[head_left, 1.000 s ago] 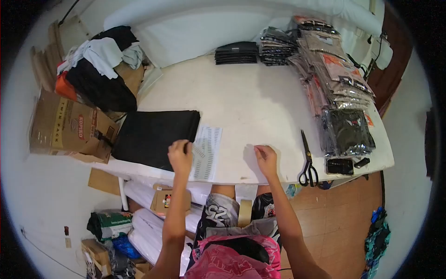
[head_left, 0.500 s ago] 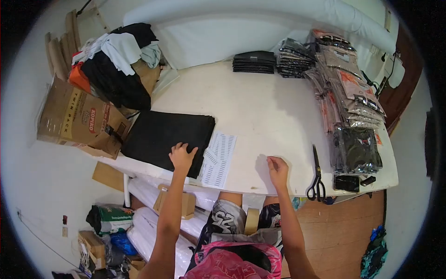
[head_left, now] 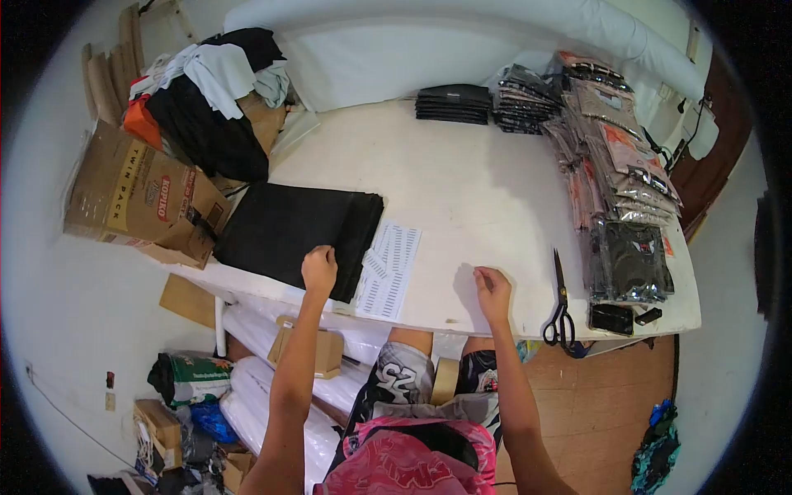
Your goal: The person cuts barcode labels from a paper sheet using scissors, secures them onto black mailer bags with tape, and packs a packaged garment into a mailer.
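My left hand [head_left: 319, 269] is closed over the lower right part of a flat black stack [head_left: 289, 231], its fingers curled; whether they pinch anything is hidden. Printed white label sheets [head_left: 392, 272] lie just right of the stack, with a small loose strip on top. Further right, my right hand [head_left: 493, 290] hovers or rests at the table's front edge, fingers curled together, and what they hold, if anything, is too small to tell. Black scissors [head_left: 560, 301] lie to its right, points away from me.
Bagged garments [head_left: 615, 157] are piled at the right, a black phone [head_left: 611, 318] in front. Folded black items [head_left: 452, 105] sit at the back. A cardboard box [head_left: 136, 198] and heaped clothes [head_left: 202, 99] stand left. White rolls [head_left: 264, 412] lie under the table [head_left: 462, 181].
My left hand was spread on the black stack half a second ago and has now curled closed there. My right hand has stayed nearly in place. The camera view has shifted.
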The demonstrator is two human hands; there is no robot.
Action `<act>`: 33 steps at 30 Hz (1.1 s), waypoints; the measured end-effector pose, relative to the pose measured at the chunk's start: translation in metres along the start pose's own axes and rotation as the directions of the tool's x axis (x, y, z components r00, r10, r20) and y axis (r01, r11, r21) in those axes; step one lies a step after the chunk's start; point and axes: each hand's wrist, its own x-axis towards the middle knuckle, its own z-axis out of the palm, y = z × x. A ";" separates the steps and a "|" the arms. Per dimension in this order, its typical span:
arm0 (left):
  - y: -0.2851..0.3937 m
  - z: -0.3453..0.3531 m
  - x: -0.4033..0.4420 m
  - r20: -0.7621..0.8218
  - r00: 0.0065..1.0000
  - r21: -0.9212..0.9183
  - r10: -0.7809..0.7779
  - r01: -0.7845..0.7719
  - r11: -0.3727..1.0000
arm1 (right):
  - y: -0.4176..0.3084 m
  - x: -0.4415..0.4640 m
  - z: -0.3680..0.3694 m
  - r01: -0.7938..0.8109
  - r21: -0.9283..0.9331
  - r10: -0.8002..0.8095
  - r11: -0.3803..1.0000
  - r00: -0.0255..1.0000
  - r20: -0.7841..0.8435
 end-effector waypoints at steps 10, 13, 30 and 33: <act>0.098 -0.037 0.022 -0.002 0.989 -0.053 0.149 -0.149 0.987 | 0.002 0.001 -0.002 0.046 -0.118 -0.039 0.992 0.997 0.061; 0.144 -0.022 0.024 0.115 0.987 -0.185 0.115 -0.093 0.978 | -0.010 0.001 -0.005 0.124 -0.154 -0.105 0.980 0.987 0.123; 0.190 -0.007 -0.005 0.329 0.942 -0.759 0.061 0.226 0.610 | 0.021 0.087 -0.020 -0.636 0.278 0.655 0.720 0.755 0.031; 0.148 -0.030 -0.046 0.301 0.952 -0.648 -0.056 0.247 0.720 | 0.036 0.114 -0.030 -0.304 -0.252 0.165 0.919 0.875 -0.454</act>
